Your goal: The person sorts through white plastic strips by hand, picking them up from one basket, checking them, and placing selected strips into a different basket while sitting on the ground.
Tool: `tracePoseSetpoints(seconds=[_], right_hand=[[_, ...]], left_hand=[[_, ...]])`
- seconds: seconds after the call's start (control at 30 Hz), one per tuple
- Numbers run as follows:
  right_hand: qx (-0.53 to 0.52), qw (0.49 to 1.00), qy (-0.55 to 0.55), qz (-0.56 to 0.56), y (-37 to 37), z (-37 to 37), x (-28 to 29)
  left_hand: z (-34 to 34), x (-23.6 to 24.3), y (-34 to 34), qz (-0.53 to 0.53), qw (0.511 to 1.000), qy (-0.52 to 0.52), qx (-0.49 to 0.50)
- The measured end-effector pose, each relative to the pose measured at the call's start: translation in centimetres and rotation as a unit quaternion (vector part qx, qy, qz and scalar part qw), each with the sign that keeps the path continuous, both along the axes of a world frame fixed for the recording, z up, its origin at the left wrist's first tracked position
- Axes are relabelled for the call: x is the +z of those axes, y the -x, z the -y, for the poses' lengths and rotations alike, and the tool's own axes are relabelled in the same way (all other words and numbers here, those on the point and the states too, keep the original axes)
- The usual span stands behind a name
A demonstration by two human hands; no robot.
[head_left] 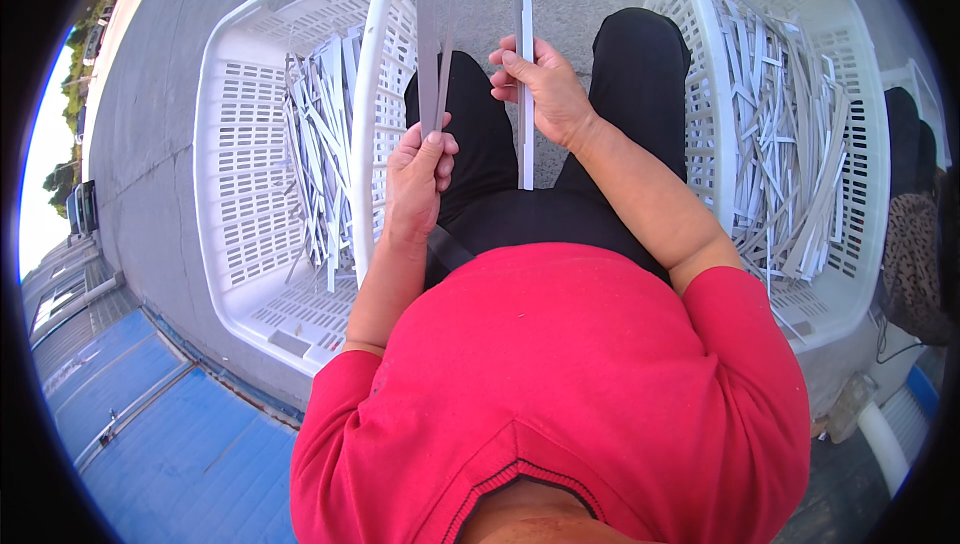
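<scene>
Seated, I hold both hands in front of my lap. My left hand (415, 172) pinches thin flat grey strips (428, 64) at their lower ends; they stand up and spread slightly apart, their tops blurred. My right hand (552, 92) has its thumb and fingers closed around a long, narrow white strip (527, 149) with a grey edge, held upright. This strip runs from the upper picture edge down to my lap. The two hands are apart, and the strips they hold do not touch.
A white slatted plastic basket (366, 144) with many loose strips (325, 134) stands at my left. Another white basket (712, 114) at my right holds a heap of white and grey strips (785, 134). Grey concrete ground (150, 144) lies around; blue panels (150, 424) are at lower left.
</scene>
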State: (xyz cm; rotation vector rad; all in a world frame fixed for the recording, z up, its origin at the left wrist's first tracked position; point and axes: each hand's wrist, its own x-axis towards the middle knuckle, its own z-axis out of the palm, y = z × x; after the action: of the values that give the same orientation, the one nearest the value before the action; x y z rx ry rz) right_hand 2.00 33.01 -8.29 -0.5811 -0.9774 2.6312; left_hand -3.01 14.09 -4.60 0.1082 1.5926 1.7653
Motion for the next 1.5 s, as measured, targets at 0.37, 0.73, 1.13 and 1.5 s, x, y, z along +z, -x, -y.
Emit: tracePoseSetpoints(seconds=[0.37, 0.73, 1.13, 1.5], right_hand=[[0.011, 0.999, -0.002, 0.049, -0.1, -0.2, -0.4], [0.010, 0.997, -0.027, 0.075, 0.1, -0.3, -0.9], [0.061, 0.998, 0.002, 0.006, -0.1, -0.2, -0.6], [0.107, 0.994, -0.010, -0.035, -0.1, 0.0, 0.1]], left_hand=[[13.0, -1.6, 10.4, -0.436, 0.766, 0.432, 0.192], [10.6, -2.0, 8.5, -0.415, 0.842, 0.288, 0.190], [-3.9, -2.3, -1.4, 0.018, 0.972, -0.006, -0.232], [-2.9, -2.8, -1.4, 0.160, 0.972, -0.091, -0.150]])
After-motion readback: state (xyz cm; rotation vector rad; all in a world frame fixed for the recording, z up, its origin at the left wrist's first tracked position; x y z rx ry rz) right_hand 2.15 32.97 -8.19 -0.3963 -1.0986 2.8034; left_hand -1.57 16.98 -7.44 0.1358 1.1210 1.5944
